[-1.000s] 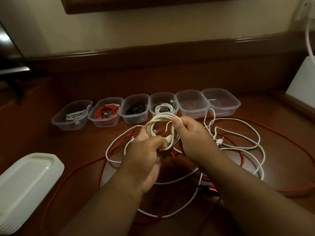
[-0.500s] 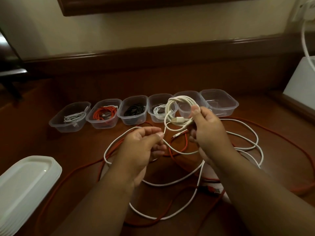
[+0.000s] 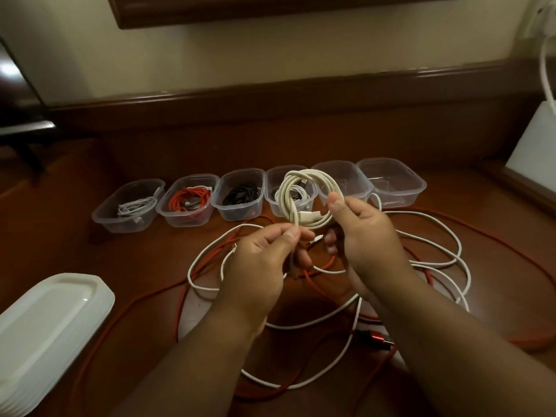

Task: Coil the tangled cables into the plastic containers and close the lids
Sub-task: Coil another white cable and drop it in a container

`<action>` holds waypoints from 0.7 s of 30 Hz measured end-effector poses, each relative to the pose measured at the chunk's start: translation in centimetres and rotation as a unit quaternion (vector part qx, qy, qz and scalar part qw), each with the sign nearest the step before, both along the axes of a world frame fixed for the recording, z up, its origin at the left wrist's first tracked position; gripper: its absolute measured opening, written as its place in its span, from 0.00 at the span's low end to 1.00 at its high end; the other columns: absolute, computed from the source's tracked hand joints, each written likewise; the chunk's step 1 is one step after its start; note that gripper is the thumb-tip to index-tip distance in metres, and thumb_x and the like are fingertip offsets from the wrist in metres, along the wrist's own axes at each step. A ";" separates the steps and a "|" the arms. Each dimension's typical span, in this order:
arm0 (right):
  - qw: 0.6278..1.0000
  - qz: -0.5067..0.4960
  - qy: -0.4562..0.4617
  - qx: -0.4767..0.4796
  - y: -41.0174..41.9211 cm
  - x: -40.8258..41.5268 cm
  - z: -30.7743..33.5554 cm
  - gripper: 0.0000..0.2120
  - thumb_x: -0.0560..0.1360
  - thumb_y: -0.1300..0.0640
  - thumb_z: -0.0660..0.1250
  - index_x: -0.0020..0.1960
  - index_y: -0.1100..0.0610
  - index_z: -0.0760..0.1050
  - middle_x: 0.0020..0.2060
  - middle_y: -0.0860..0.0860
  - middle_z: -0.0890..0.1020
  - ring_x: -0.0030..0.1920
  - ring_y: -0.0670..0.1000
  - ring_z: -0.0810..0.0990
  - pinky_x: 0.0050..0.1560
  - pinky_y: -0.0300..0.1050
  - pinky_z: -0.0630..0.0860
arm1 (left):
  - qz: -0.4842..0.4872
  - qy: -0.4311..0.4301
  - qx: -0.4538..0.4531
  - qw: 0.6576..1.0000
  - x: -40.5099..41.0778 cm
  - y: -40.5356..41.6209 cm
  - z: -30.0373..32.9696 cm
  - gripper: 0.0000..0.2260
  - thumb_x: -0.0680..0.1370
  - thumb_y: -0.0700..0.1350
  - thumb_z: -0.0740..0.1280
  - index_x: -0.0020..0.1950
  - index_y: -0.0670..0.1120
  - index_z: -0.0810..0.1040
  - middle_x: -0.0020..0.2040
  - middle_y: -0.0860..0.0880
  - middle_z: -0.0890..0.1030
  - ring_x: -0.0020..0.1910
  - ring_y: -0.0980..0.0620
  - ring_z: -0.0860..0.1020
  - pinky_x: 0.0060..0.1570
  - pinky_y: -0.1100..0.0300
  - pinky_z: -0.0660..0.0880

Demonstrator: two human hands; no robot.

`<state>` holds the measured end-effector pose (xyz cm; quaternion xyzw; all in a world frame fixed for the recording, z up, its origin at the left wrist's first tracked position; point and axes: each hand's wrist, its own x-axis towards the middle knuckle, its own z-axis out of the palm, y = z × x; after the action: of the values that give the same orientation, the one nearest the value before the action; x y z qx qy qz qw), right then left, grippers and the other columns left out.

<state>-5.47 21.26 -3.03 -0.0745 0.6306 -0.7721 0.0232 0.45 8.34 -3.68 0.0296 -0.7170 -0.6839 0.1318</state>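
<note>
A cream cable coil (image 3: 304, 194) is held up above the table, in front of the row of containers. My right hand (image 3: 364, 233) grips the coil's right side between thumb and fingers. My left hand (image 3: 264, 260) pinches the cable's loose end just below the coil. Several clear plastic containers (image 3: 391, 185) stand in a row; the left ones hold a white, a red (image 3: 188, 200), a black (image 3: 240, 195) and another white cable, and the two on the right look empty. Loose white cable (image 3: 433, 260) and red cable (image 3: 493, 245) lie tangled on the wooden table.
A stack of white lids (image 3: 45, 320) sits at the near left edge. A white box (image 3: 535, 139) and a hanging white cord stand at the far right. A raised wooden ledge (image 3: 270, 97) runs along the wall behind the containers.
My right hand has lifted the coil up and to the right, toward the containers. My left hand let go of the coil, then came back to pinch its loose end.
</note>
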 end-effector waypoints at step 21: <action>0.968 0.158 -0.160 -0.111 -1.6 1.7 -0.5 0.16 0.68 0.52 0.70 0.53 0.58 0.84 0.42 0.53 0.84 0.32 0.45 0.73 0.34 0.39 0.72 | 0.084 -0.022 0.277 0.957 -0.2 0.9 0.5 0.12 0.82 0.41 0.61 0.50 0.39 0.84 0.46 0.39 0.85 0.42 0.48 0.82 0.43 0.55 0.77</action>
<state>-3.79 19.61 -3.58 -0.0510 0.5092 -0.8258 0.2368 0.30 9.24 -3.23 0.1399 -0.4970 -0.8413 0.1598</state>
